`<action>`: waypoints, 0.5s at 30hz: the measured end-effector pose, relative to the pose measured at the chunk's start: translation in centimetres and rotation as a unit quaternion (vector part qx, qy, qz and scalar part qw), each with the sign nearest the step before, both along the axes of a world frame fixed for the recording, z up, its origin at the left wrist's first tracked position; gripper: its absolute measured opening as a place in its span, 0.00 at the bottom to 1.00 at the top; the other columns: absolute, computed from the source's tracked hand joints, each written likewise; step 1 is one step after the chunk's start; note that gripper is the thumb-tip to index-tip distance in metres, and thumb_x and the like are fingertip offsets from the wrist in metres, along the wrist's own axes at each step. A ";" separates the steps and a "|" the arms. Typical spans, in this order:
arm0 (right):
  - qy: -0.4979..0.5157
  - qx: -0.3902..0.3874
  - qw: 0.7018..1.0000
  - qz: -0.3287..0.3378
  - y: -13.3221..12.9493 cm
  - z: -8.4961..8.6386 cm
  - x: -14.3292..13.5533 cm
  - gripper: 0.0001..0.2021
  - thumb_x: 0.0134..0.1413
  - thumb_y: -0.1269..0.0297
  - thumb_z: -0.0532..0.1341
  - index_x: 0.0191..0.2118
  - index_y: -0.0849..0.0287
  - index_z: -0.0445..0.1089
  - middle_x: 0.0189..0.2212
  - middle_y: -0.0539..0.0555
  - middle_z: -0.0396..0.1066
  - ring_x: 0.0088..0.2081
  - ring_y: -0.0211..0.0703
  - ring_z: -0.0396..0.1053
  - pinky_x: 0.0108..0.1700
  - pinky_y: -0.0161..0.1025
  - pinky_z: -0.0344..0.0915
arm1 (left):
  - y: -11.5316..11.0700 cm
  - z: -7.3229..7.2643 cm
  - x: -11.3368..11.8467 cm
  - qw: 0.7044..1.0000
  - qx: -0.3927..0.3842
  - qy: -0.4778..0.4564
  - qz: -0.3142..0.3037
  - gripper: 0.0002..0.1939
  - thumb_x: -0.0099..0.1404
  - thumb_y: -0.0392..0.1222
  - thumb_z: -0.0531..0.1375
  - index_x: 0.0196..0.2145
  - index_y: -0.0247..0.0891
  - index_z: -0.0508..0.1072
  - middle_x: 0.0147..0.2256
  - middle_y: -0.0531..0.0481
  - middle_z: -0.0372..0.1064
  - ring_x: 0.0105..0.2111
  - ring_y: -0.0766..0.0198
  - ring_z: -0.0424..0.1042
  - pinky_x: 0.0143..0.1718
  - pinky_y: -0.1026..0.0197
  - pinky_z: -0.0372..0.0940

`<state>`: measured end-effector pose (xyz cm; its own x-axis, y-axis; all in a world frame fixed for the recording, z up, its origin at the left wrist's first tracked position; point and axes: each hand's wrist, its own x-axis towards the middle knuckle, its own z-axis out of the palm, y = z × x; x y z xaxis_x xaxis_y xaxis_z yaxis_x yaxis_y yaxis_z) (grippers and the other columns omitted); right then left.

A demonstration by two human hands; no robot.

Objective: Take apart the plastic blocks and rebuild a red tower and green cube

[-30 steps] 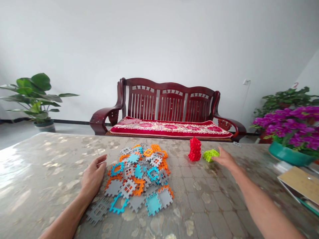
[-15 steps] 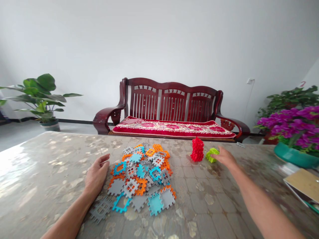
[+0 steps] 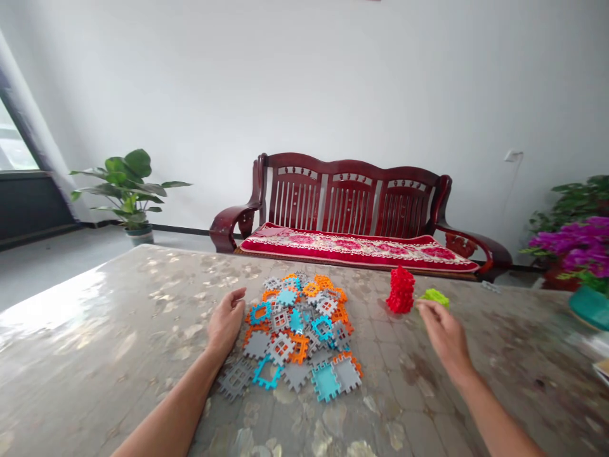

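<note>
My left hand (image 3: 226, 324) rests on the table just left of a heap of interlocking plastic tiles (image 3: 295, 320), its fingers loosely bent and apart, holding nothing. The tiles are orange, turquoise and grey with notched edges, some with window openings. On the right, my right hand (image 3: 443, 330) hovers over the table, fingers stretched forward and nothing visible in them. Just beyond its fingers lies a small lime-green stack of notched pieces (image 3: 436, 296), partly covered by the hand. A taller red stack of notched pieces (image 3: 400, 290) stands upright left of the fingertips.
The patterned tabletop (image 3: 157, 298) is shiny. Purple flowers (image 3: 578, 247) in a teal pot (image 3: 590, 306) stand at the right edge. Behind the table is a dark red wooden bench (image 3: 349, 197) with a red cushion. A potted plant (image 3: 130, 190) stands on the floor at left.
My right hand has drawn back from the green stack toward me. My left hand stays beside the heap. The view has turned left, so everything sits further right.
</note>
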<state>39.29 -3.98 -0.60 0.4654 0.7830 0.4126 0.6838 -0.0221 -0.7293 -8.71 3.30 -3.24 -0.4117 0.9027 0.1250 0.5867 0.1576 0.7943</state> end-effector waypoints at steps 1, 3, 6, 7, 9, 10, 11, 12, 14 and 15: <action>0.016 -0.018 0.999 0.046 -0.3 -1.0 -1.9 0.24 0.57 0.45 0.51 0.46 0.56 0.73 0.45 0.60 0.77 0.47 0.54 0.73 0.51 0.46 0.67 | 0.0 0.0 0.0 1.000 -0.006 0.001 -0.006 0.22 0.64 0.42 0.52 0.54 0.42 0.72 0.51 0.48 0.75 0.49 0.54 0.74 0.48 0.55 0.66; 0.034 -0.055 0.990 0.126 -0.4 -2.9 -5.4 0.25 0.56 0.45 0.51 0.48 0.56 0.73 0.48 0.59 0.76 0.50 0.53 0.72 0.53 0.46 0.66 | -0.1 0.0 0.1 1.000 -0.015 0.009 -0.025 0.22 0.65 0.42 0.52 0.55 0.42 0.71 0.53 0.47 0.74 0.50 0.55 0.73 0.50 0.55 0.65; 0.041 -0.078 0.984 0.153 0.6 -5.1 -9.4 0.26 0.56 0.48 0.51 0.52 0.56 0.70 0.54 0.60 0.72 0.55 0.52 0.69 0.59 0.48 0.63 | -0.2 0.0 0.2 0.996 -0.022 0.045 -0.076 0.22 0.66 0.43 0.53 0.56 0.41 0.71 0.54 0.47 0.73 0.52 0.55 0.71 0.52 0.56 0.64; 0.043 -0.085 0.984 0.149 1.0 -5.4 -10.4 0.26 0.56 0.48 0.50 0.53 0.57 0.70 0.55 0.60 0.71 0.57 0.53 0.68 0.60 0.50 0.62 | -0.2 0.0 0.2 0.992 -0.023 0.065 -0.102 0.21 0.66 0.44 0.54 0.55 0.42 0.72 0.53 0.47 0.73 0.53 0.55 0.71 0.52 0.57 0.63; 0.043 -0.098 0.984 0.143 1.6 -5.7 -12.1 0.27 0.57 0.49 0.49 0.55 0.57 0.69 0.56 0.61 0.70 0.58 0.54 0.66 0.62 0.52 0.59 | -0.4 0.1 0.2 0.982 -0.018 0.107 -0.156 0.20 0.66 0.46 0.55 0.53 0.45 0.74 0.53 0.49 0.74 0.54 0.55 0.69 0.55 0.56 0.61; 0.038 -0.102 0.984 0.138 1.8 -5.6 -12.8 0.27 0.57 0.49 0.49 0.55 0.58 0.69 0.56 0.61 0.70 0.59 0.55 0.65 0.62 0.52 0.58 | -0.5 0.1 0.2 0.976 -0.016 0.125 -0.178 0.19 0.66 0.47 0.56 0.53 0.47 0.74 0.53 0.51 0.74 0.55 0.55 0.68 0.56 0.56 0.60; 0.031 -0.105 0.985 0.133 1.9 -5.5 -13.3 0.27 0.58 0.49 0.48 0.55 0.58 0.69 0.56 0.61 0.70 0.59 0.55 0.65 0.63 0.53 0.57 | -0.6 0.1 0.2 0.971 -0.015 0.140 -0.194 0.19 0.66 0.48 0.56 0.52 0.48 0.74 0.53 0.52 0.73 0.56 0.55 0.67 0.57 0.55 0.58; 0.024 -0.105 0.986 0.126 1.9 -5.3 -13.7 0.28 0.58 0.49 0.47 0.55 0.58 0.69 0.56 0.60 0.70 0.59 0.55 0.65 0.63 0.53 0.56 | -0.7 0.2 0.2 0.966 -0.015 0.152 -0.208 0.19 0.66 0.49 0.56 0.52 0.49 0.74 0.54 0.52 0.73 0.56 0.55 0.66 0.58 0.54 0.57; 0.021 -0.108 0.988 0.112 1.8 -5.0 -14.2 0.28 0.58 0.49 0.46 0.55 0.58 0.70 0.56 0.59 0.71 0.59 0.55 0.65 0.63 0.53 0.56 | -0.9 0.2 0.3 0.958 -0.012 0.172 -0.229 0.19 0.67 0.49 0.55 0.53 0.49 0.74 0.55 0.52 0.72 0.57 0.54 0.65 0.59 0.53 0.56; 0.025 -0.111 0.988 0.108 1.7 -4.8 -14.3 0.28 0.58 0.48 0.46 0.55 0.58 0.70 0.56 0.59 0.71 0.58 0.54 0.66 0.63 0.52 0.56 | -1.0 0.3 0.4 0.955 -0.010 0.179 -0.237 0.19 0.68 0.49 0.54 0.54 0.49 0.73 0.55 0.51 0.71 0.58 0.54 0.64 0.59 0.52 0.55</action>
<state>25.03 -2.25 -5.43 0.2926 0.9350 0.2005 0.6535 -0.0425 -0.7557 -8.30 2.35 -2.99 0.1096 0.9806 0.1623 0.8291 -0.1802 0.5292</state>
